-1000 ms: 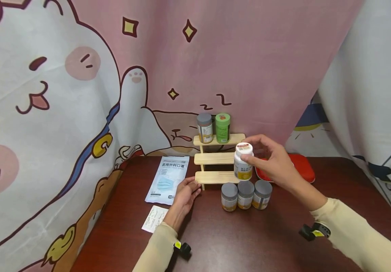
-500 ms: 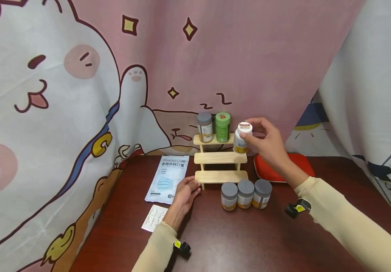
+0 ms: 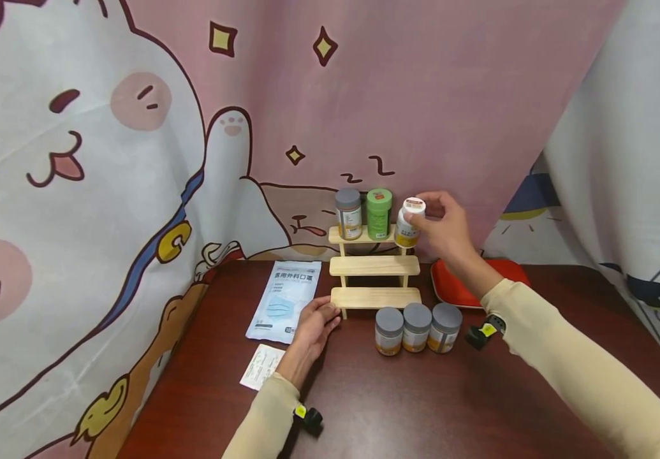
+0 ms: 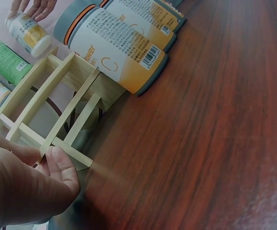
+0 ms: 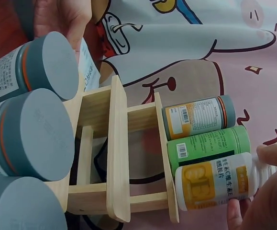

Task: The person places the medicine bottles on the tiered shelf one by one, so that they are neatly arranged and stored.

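My right hand (image 3: 447, 229) pinches a white pill bottle (image 3: 407, 234) near its cap, at the right end of the top step of a small wooden tiered shelf (image 3: 374, 266). Its base is at the step's edge in the right wrist view; I cannot tell whether it bears on the wood. Beside it on that step stand a green bottle (image 5: 210, 147) and a grey-lidded bottle (image 5: 200, 116). With thumb and fingers, my left hand (image 4: 38, 179) grips the left end of the shelf's lowest step.
Three grey-lidded jars (image 3: 416, 326) stand in a row before the shelf's right side. A face mask packet (image 3: 284, 301) and a small white packet (image 3: 262, 366) lie to the left. A red case (image 3: 450, 285) lies to the right, partly behind my right arm.
My right hand has raised the white pill bottle from in front of the lower steps to the top step, beside the green bottle. My left hand has kept its grip on the shelf.
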A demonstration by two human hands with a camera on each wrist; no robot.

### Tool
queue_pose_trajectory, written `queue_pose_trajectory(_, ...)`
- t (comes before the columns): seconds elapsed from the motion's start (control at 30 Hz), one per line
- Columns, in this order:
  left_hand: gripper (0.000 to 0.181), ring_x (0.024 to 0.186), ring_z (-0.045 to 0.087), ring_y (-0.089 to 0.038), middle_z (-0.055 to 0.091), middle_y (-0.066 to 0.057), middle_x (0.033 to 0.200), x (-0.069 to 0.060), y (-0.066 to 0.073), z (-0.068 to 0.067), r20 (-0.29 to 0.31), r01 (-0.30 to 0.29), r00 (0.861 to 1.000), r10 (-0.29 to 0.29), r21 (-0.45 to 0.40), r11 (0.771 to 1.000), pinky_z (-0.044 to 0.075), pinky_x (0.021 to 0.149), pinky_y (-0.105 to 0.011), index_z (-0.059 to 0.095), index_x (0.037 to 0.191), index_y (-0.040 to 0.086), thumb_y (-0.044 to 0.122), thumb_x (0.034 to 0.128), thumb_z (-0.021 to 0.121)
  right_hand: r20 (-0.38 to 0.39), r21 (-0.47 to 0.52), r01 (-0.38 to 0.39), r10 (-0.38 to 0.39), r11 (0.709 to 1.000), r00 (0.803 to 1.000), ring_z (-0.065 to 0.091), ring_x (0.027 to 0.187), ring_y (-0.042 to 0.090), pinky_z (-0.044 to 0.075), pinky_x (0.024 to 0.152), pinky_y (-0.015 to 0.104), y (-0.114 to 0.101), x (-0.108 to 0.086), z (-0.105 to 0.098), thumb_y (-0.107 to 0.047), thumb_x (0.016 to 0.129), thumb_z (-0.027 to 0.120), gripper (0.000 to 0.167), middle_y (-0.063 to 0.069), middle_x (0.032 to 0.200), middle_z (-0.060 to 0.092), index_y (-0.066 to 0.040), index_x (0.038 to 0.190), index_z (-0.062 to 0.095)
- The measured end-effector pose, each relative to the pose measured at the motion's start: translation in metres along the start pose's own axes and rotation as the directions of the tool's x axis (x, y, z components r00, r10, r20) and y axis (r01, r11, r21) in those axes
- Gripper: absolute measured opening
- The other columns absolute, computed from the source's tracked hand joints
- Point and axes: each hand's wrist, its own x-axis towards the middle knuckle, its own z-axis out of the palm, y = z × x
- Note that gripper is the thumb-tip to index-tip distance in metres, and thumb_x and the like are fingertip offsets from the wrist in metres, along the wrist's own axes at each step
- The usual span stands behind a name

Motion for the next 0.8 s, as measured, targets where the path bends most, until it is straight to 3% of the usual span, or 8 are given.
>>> queue_pose_trajectory(0.23, 0.034, 0.095, 0.063, -0.014, 0.060, -0.002, 0.101, 0.000, 0.001, -0.001, -0.005, -0.001, 1.000, 0.001, -0.002, 1.000, 0.059, 0.085, -0.024, 0.052, 0.137, -0.007, 0.003, 0.1042, 0.057, -0.037, 0.025, -0.005, 0.006, 1.000, 0.999, 0.058, 0.109, 0.014, 0.050, 0.090, 0.022, 0.003, 0.011, 0.008, -0.012, 0.094, 0.078, 0.046, -0.001, 0.116, 0.060, -0.003, 0.135, 0.058)
queue_pose_trajectory(0.43, 0.034, 0.095, 0.063, -0.013, 0.060, -0.002, 0.101, 0.001, -0.001, -0.001, -0.007, 0.004, 1.000, -0.004, -0.010, 1.000, 0.058, 0.084, -0.023, 0.052, 0.137, -0.007, 0.003, 0.1043, 0.058, -0.023, 0.055, -0.035, 0.036, 0.998, 0.999, 0.056, 0.105, 0.011, 0.052, 0.089, 0.025, 0.007, 0.021, 0.010, -0.012, 0.095, 0.078, 0.047, -0.004, 0.112, 0.059, -0.003, 0.138, 0.058)
queue_pose_trajectory(0.8, 0.034, 0.095, 0.063, -0.013, 0.059, -0.002, 0.101, 0.000, -0.001, 0.000, 0.002, -0.004, 1.000, 0.004, -0.010, 1.000, 0.058, 0.084, -0.024, 0.052, 0.136, -0.007, 0.003, 0.1043, 0.057, -0.049, 0.001, -0.021, 0.021, 1.000, 0.999, 0.056, 0.105, 0.011, 0.048, 0.093, 0.024, 0.009, 0.032, 0.015, -0.012, 0.097, 0.077, 0.044, 0.003, 0.121, 0.062, -0.007, 0.138, 0.062)
